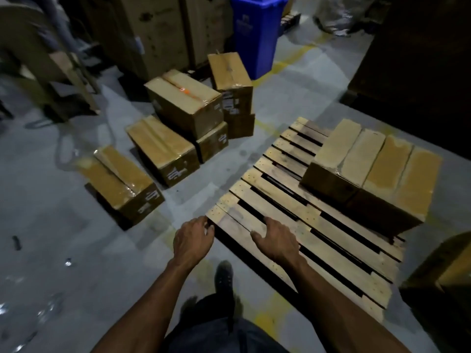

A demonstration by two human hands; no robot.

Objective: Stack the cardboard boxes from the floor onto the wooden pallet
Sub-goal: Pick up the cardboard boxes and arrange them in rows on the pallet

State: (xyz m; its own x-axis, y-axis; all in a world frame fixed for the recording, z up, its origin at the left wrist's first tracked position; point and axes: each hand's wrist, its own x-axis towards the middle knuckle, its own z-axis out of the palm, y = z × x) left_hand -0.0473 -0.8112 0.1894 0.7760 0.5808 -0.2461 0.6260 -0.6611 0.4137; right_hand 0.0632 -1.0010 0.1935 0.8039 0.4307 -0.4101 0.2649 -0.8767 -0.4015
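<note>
Fingers of both hands spread, holding nothing, above the wooden pallet's near corner. Two boxes sit on its far right; about six floor boxes remain beyond-left. Early stage, judged.

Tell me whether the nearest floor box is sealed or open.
Sealed: the nearest floor box has its top flaps shut under glossy tape.

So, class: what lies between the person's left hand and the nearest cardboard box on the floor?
In the head view, only bare grey floor separates the left hand from the nearest box; the wooden pallet's corner lies beside the hand, not between.
</note>
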